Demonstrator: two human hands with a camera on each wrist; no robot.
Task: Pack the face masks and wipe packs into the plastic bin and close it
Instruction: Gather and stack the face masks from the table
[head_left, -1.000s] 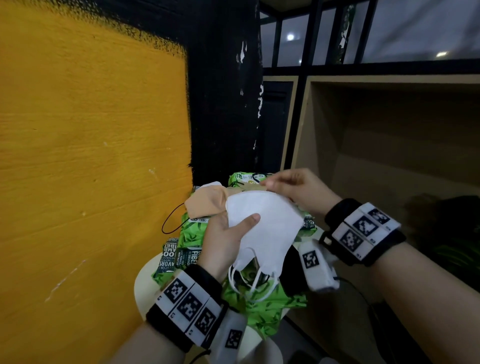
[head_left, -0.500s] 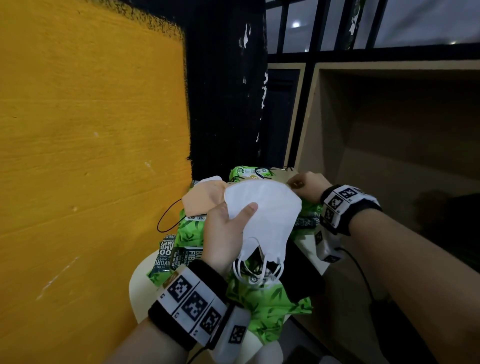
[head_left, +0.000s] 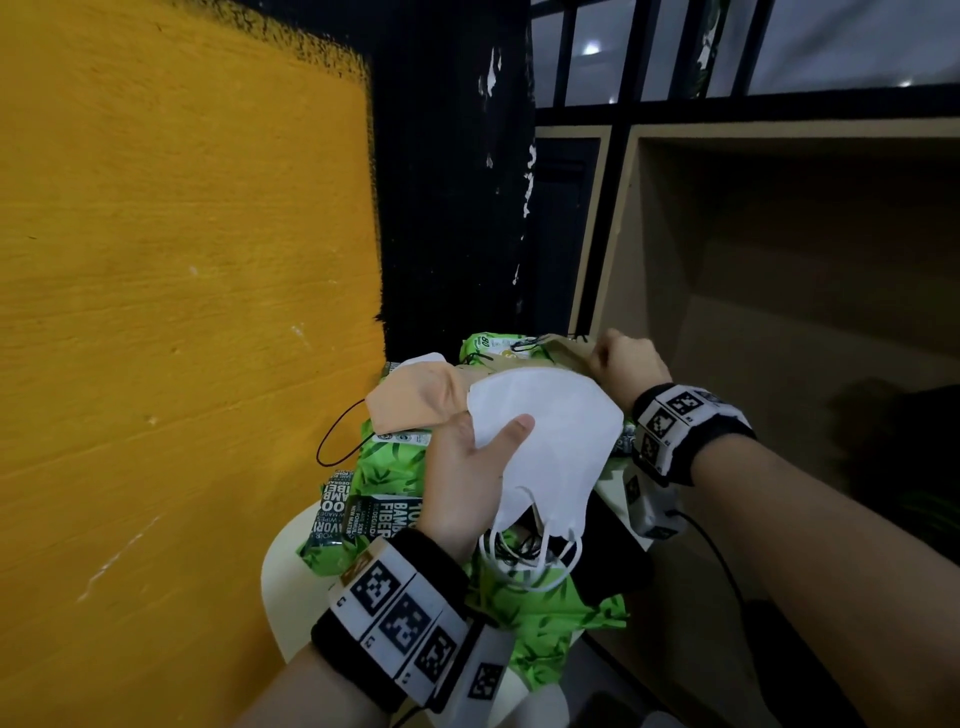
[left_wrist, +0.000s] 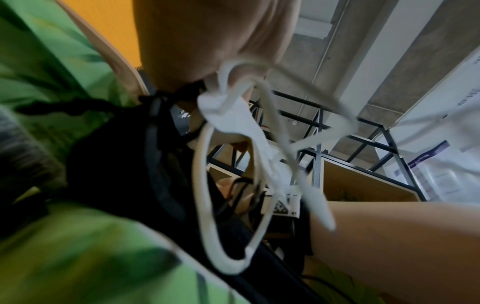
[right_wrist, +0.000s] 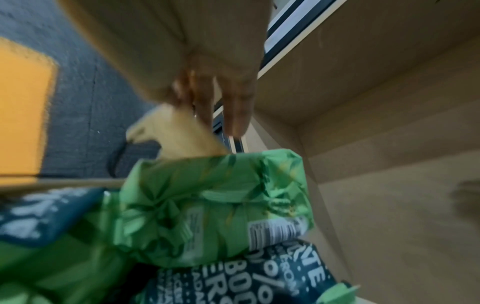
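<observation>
From the head view the left hand grips a white face mask, thumb laid across its front and fingers hidden behind it; the mask's ear loops dangle at 6 o'clock of the hand. Just at 10 o'clock of the white mask lies a peach mask, and both sit above a heap of green wipe packs on a pale round surface. The right hand, at 2 o'clock of the white mask, has curled fingers on the edge of a tan mask. No plastic bin shows in any view.

Only the left wrist view shows the white loops close up, hanging tangled over a black mask beside green wrapping. Only the right wrist view, though blurred, shows the fingertips pinching the tan mask above a wipe pack, with a wooden shelf at 3 o'clock
</observation>
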